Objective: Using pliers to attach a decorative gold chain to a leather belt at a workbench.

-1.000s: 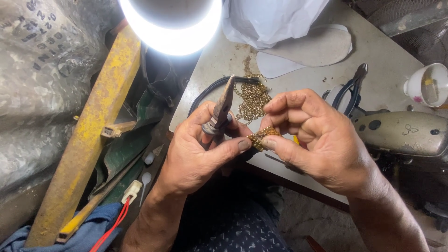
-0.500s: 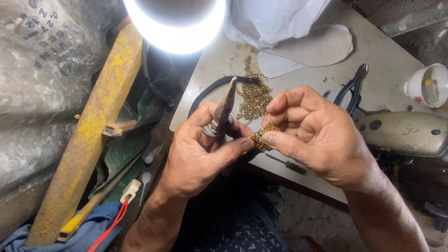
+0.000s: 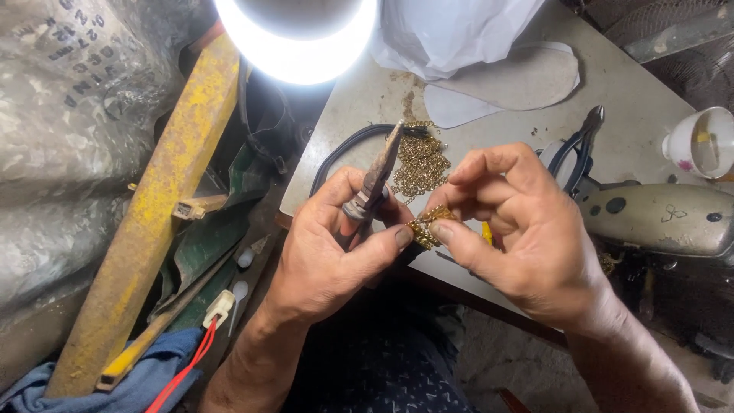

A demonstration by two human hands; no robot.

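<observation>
My left hand (image 3: 329, 252) grips a rusty pointed tool (image 3: 376, 177) that slants up to the right, and its thumb tip presses a small gold chain piece (image 3: 428, 226). My right hand (image 3: 520, 229) pinches the same gold chain piece from the right with thumb and fingers. Both hands meet over the front edge of a grey table (image 3: 634, 92). Just behind the tool lies a heap of gold chain (image 3: 420, 160) on the table.
A bright lamp (image 3: 298, 34) glares at the top. Black-handled pliers (image 3: 577, 141), a grey sewing-machine body (image 3: 657, 218), a white cup (image 3: 703, 141), pale sole-shaped cutouts (image 3: 520, 76) and a white bag (image 3: 451, 30) sit on the table. A yellow beam (image 3: 153, 214) slants at left.
The tool in my left hand has tilted slightly more to the right. Both hands stay together on the gold chain piece.
</observation>
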